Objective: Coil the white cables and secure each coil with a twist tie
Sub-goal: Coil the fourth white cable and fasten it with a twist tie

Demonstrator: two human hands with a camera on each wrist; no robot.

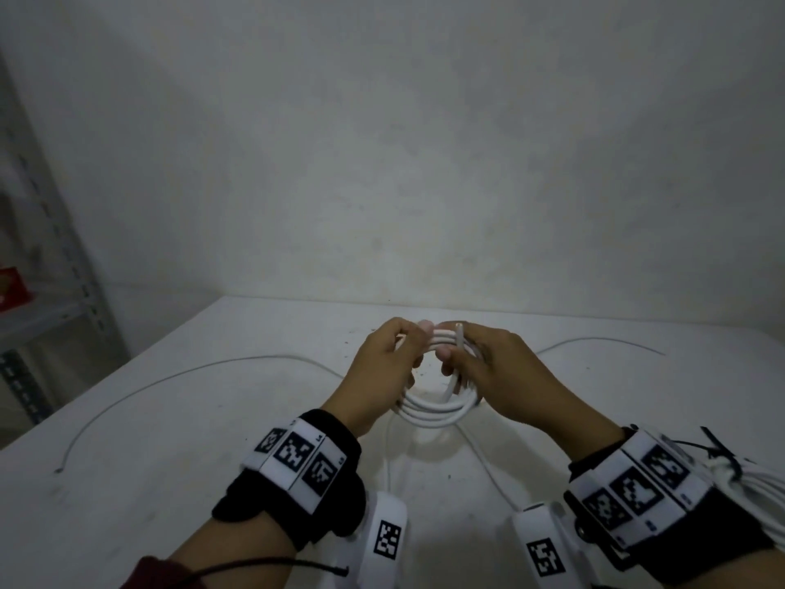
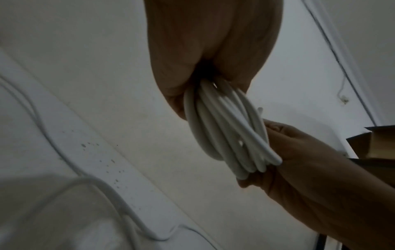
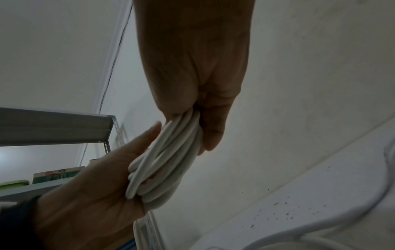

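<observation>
Both hands are up over the middle of the white worktop (image 1: 178, 418), sharing one coil of white cable (image 1: 429, 412). The left hand (image 1: 378, 367) has its grip clamped on the coil's far left side, and the right hand (image 1: 497, 371) is pinched tight on the right. A thin wire (image 1: 170, 378) lies loose at left.
</observation>
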